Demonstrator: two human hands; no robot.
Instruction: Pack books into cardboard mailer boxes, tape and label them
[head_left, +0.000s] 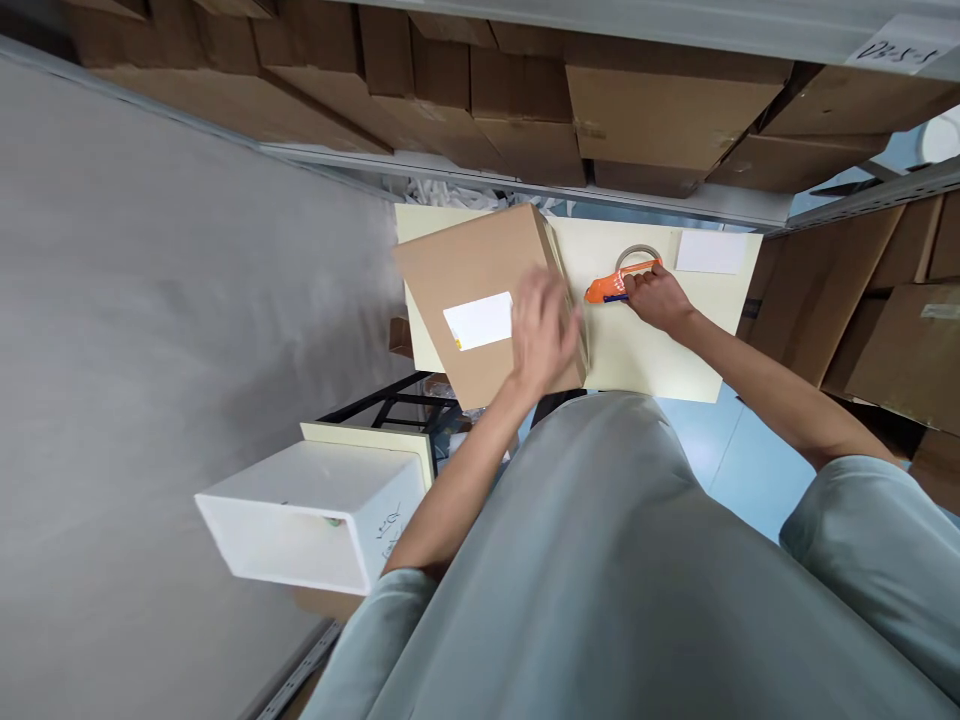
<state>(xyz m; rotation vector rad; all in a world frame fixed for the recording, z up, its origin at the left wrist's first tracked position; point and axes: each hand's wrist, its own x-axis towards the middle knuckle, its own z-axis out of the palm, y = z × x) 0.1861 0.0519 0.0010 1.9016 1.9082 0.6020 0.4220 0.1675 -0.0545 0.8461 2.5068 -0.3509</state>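
Observation:
A closed brown cardboard box (495, 260) lies at an angle on the left part of a cream-coloured table. It bears a white label (480, 321) with a small yellow mark. My left hand (541, 330) is over the box's right side, blurred by motion, its fingers stretched and thumb apart; whether it touches the cardboard I cannot tell. To the right, my right hand (658, 297) is closed around an orange tape dispenser (604, 290) with a roll of tape (637, 251) on it. A dark blue part shows beside the fingers.
The cream table (652, 360) has a white paper (711, 252) at its right end. Shelves of cardboard boxes (660, 110) run along the far side, with more boxes (907, 340) at right. A white bin (307, 510) stands lower left, beside a grey wall (150, 350).

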